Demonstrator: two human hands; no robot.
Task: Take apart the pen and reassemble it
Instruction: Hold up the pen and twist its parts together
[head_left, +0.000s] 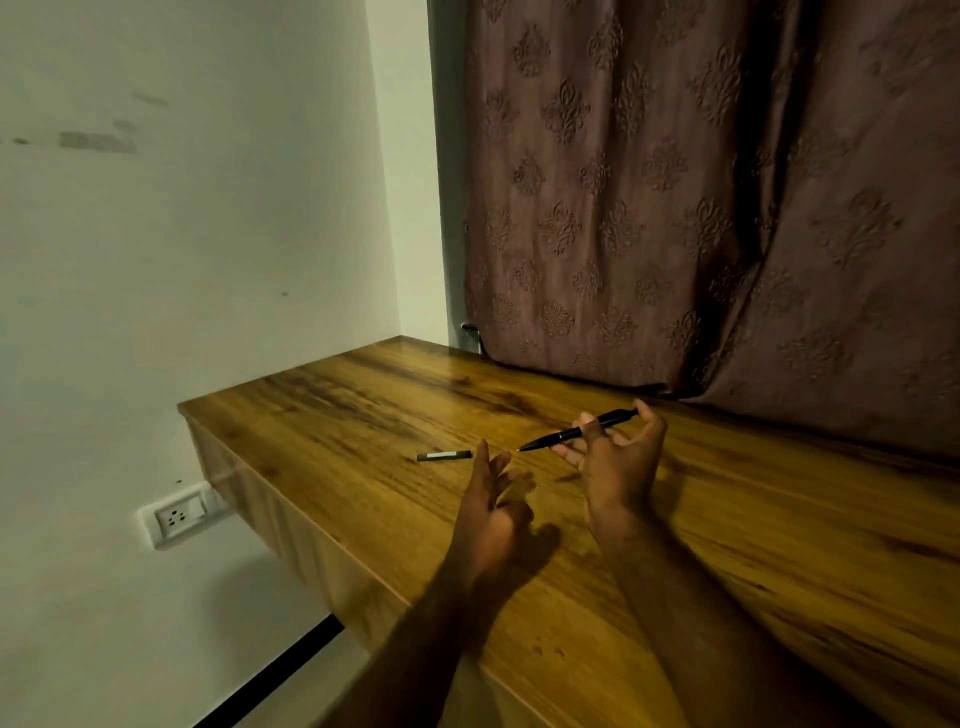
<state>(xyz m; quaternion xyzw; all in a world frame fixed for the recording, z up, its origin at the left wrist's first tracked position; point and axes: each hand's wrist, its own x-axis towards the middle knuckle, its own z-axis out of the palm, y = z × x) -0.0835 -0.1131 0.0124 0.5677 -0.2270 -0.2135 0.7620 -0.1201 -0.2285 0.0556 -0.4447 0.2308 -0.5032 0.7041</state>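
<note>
A black pen (550, 440) is held above the wooden table (779, 545), its tip pointing left and its clicker end up to the right. My right hand (615, 465) grips it between the fingertips and thumb. A short dark grey pen part (444, 455) lies flat on the table, left of the pen tip. My left hand (491, 506) hovers just right of that part, fingers apart and holding nothing.
A brown patterned curtain (701, 208) hangs along the table's far edge. A pale wall (208, 234) stands at the left, with a white socket (179, 517) below the table's left edge. The table's left and near edges drop to the floor.
</note>
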